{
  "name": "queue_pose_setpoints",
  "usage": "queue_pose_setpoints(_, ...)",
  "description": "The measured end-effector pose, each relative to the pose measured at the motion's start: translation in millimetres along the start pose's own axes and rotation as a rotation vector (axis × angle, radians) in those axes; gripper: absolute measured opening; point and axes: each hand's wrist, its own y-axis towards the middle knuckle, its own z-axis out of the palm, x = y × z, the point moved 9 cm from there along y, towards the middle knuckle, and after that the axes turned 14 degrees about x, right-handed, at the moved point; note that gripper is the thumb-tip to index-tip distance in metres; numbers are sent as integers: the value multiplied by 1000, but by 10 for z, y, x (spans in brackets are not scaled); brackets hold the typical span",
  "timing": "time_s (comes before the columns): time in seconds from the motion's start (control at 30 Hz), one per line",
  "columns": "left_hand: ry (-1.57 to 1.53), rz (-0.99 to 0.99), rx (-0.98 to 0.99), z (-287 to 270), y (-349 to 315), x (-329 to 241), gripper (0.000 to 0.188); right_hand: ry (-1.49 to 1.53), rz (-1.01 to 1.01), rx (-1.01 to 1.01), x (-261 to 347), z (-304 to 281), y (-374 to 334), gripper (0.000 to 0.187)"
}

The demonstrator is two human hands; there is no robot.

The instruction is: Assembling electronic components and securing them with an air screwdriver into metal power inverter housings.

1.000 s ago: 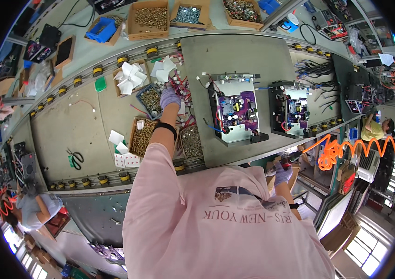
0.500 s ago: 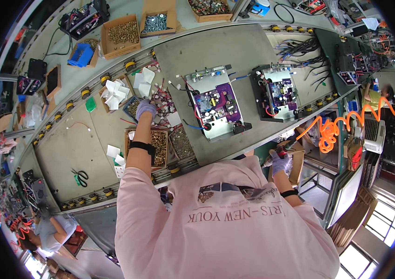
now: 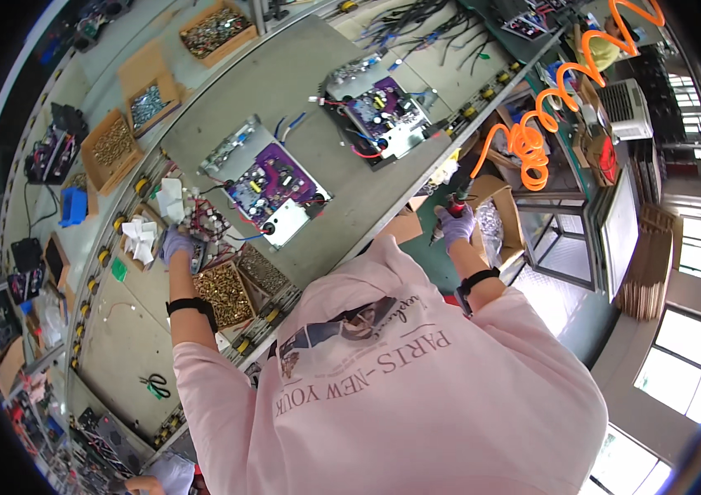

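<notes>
My left hand (image 3: pixel 178 242), in a lavender glove, reaches down at the small parts tray beside a bundle of red and white connector wires (image 3: pixel 207 223). Its fingers are mostly hidden. My right hand (image 3: pixel 456 224), gloved alike, is wrapped round a red and black air screwdriver (image 3: pixel 459 200) off the right side of the bench, next to a cardboard box lined with clear plastic (image 3: pixel 495 221). An orange coiled hose (image 3: pixel 523 148) rises near the screwdriver. Two open metal units with purple circuit boards lie on the grey work surface, one nearer (image 3: pixel 272 183) and one farther (image 3: pixel 383 107).
A box of brass-coloured screws (image 3: pixel 225 294) and a tray of small fasteners (image 3: pixel 261 268) sit near my left forearm. Folded white paper pieces (image 3: pixel 141 238) are left of my hand. Scissors (image 3: pixel 155 385) lie lower left. Black cables (image 3: pixel 429 31) spread at the far end.
The whole view has turned, so the bench and the two units sit farther left and tilted. My left hand stays at the small parts tray; my right hand still holds the screwdriver.
</notes>
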Motion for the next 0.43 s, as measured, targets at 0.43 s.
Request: queue_pose_setpoints(0.43, -1664, 22, -514, -136, -446, 222, 38, 49, -98, 336, -28, 208, 729, 48)
